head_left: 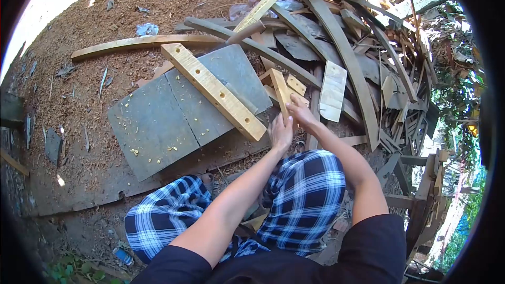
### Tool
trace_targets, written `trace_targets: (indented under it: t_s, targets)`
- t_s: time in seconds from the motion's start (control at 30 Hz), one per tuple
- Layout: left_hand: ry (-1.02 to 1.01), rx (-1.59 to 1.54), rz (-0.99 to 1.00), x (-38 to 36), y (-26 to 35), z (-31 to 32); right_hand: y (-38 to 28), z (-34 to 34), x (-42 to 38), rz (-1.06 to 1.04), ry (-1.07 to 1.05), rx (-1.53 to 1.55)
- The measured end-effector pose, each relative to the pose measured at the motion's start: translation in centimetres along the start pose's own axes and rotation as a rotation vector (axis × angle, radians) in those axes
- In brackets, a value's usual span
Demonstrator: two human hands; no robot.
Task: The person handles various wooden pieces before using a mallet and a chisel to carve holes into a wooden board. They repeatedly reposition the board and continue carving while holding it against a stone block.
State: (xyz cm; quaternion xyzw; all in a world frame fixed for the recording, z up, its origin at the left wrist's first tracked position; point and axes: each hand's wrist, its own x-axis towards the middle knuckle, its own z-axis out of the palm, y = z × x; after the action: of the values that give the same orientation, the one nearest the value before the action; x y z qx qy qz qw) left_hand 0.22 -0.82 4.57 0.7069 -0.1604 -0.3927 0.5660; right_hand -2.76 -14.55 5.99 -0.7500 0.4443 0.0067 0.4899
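Observation:
A small angled wooden piece (279, 89) stands to the right of the grey block, with both hands at its lower end. My left hand (281, 131) is closed at its bottom end, fingertips pointing up. My right hand (301, 113) has its fingers against the right side of the same piece. Across the grey block (158, 121) lies a long squared beam (210, 87) with several round holes in its upper face. Just behind my right hand is a short wooden piece with small holes (296, 84).
Curved timber strips (336, 37) and scraps pile up at the back right. A pale board (333, 90) lies right of my hands. One curved strip (131, 45) rests on wood shavings at the back left. A blue can (123, 256) is at the lower left.

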Motion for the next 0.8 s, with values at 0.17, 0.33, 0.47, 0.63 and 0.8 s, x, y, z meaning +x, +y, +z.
trace_targets:
  t_s: [0.17,0.33,0.47,0.63,0.8]
  targets:
    - [0.103,-0.01,0.029,1.4,-4.6,-2.1,2.0,3.5,-2.2,-0.363,0.129,-0.289]
    - [-0.129,-0.022,0.091,3.4,-5.5,-3.9,2.7,5.5,-3.8,-0.495,0.314,-0.189]
    - [-0.143,-0.352,-0.03,1.8,-5.6,-3.6,3.1,7.7,-6.5,-0.489,0.499,-0.03]
    - [-0.049,-0.356,-0.045,0.7,-6.5,-3.7,4.4,8.7,-7.3,-0.382,0.381,0.103]
    - [0.015,-0.385,-0.061,2.8,-5.3,-4.1,4.8,9.9,-6.7,-0.43,0.444,0.109]
